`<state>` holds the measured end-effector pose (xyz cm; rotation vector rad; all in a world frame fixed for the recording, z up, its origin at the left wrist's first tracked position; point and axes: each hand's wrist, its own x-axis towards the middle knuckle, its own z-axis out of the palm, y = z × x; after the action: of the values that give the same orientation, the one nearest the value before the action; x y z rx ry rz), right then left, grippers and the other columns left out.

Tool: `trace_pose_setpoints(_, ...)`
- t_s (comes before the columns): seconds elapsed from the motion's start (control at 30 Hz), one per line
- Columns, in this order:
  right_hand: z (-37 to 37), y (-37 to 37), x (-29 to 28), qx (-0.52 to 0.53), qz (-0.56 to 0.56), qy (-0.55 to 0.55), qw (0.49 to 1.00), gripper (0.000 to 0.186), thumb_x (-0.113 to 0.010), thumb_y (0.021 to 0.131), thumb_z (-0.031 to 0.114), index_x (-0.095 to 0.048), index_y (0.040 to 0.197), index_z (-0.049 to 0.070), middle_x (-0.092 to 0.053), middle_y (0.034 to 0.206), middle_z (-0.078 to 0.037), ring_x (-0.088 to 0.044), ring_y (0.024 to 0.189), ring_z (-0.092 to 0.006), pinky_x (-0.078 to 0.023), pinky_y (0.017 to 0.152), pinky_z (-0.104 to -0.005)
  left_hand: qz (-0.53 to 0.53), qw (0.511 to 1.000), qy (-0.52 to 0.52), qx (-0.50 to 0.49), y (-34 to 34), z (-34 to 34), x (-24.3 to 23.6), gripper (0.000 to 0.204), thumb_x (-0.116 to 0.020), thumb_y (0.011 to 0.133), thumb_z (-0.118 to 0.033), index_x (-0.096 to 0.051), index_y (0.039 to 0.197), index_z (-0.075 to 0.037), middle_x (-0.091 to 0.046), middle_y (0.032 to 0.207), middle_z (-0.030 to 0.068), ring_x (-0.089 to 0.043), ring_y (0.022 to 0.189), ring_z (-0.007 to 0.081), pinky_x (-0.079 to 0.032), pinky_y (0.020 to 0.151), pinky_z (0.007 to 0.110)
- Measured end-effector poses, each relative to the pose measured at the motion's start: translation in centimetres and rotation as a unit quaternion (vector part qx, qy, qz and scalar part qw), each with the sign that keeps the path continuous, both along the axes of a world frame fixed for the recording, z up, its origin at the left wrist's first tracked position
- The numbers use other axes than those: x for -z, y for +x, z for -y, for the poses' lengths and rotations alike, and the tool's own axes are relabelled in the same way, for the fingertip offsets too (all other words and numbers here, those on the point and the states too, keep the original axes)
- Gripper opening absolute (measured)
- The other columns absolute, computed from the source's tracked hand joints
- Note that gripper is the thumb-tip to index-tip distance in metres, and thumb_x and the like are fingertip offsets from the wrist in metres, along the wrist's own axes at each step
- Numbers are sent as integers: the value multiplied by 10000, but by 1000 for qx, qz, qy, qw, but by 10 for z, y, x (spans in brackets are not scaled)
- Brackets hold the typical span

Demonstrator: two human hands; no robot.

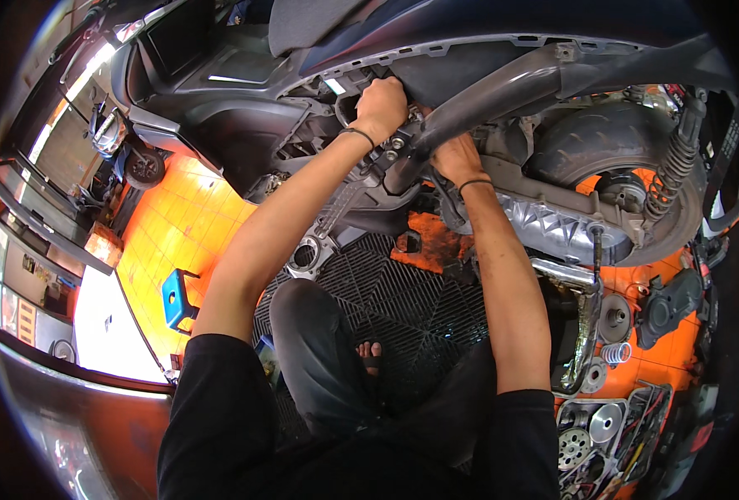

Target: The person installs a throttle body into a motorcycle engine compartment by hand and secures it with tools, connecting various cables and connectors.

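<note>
Well below and left of the left hand (383, 108), a blue stool (173, 295) stands on shiny orange floor tiles (187, 212), lit brightly. Black ribbed matting (407, 287) lies below the right hand (457, 157), with more orange tiles (671, 358) rightward.

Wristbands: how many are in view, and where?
2. One dark wristband is just behind the left hand; another wristband is just behind the right hand. Neither is hidden, and no others show.

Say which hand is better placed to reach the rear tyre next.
Right, most likely: the right hand, partly hidden by the thick dark tube, is nearer the rear tyre. The left hand is farther away, on the tube's other side.
</note>
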<state>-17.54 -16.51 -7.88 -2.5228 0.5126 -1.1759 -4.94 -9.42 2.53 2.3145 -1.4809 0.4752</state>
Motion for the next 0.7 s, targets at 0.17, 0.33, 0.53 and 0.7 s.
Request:
trace_pose_setpoints(0.17,-1,-1,-1,-16,17,-12,1000,554,-661,751,69,-541,1291,116,-576,1215,-208,-495,1176,-407,-404,1009,-462,93,990,30,100,20,-13,17,159,-574,791,-17,-668,901,49,-666,857,278,-673,867,401,-558,762,456)
trace_pose_setpoints(0.33,-3,-1,-4,-4,1,-23,1000,677,-658,752,51,-457,1391,151,-573,1225,-207,-498,1180,-405,-395,1022,-461,-11,973,-39,225,32,-33,36,217,-528,889,-75,-641,1027,48,-639,860,298,-620,890,458,-506,813,500)
trace_pose_setpoints(0.53,-3,0,-6,-8,-11,-20,1000,744,-659,757,51,-392,1440,173,-564,1250,-202,-507,1174,-401,-396,1021,-460,-97,956,-134,242,47,-43,53,323,-545,927,-117,-601,1218,12,-639,941,284,-603,942,430,-475,842,464)
trace_pose_setpoints(0.7,-7,-1,-9,-14,-14,-46,999,774,-642,777,45,-337,1474,192,-558,1264,-197,-514,1166,-403,-402,1016,-461,-56,964,-200,169,47,-35,70,323,-572,918,-131,-631,1221,-36,-639,863,259,-591,885,408,-465,848,443)
